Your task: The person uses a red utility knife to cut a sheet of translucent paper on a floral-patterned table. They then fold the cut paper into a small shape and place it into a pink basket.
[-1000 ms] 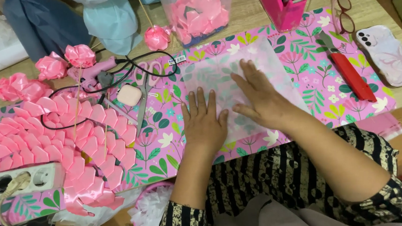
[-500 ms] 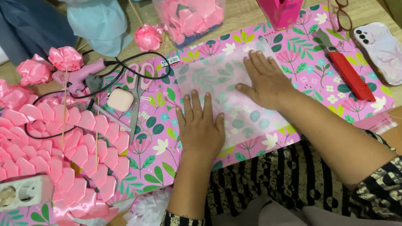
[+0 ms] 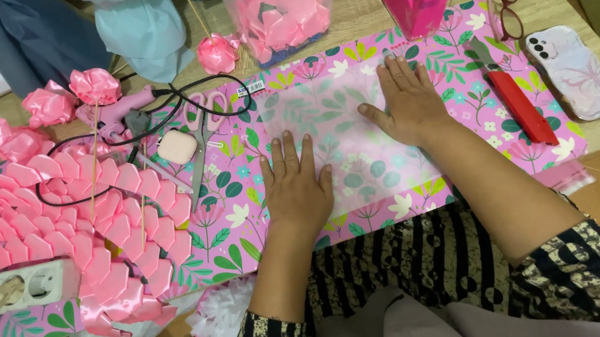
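Now the right hand (image 3: 408, 97) is slid further up the clear sheet (image 3: 345, 138). Both it and the left hand (image 3: 296, 185) are laid flat and open; nothing is held.

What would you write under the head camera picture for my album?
Left hand and right hand press flat on a translucent sheet over pink floral wrapping paper, beside folded pink ribbon petals.

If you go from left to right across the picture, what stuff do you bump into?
Power strip → folded pink ribbon petals → scissors → left hand → right hand → red utility knife → phone.
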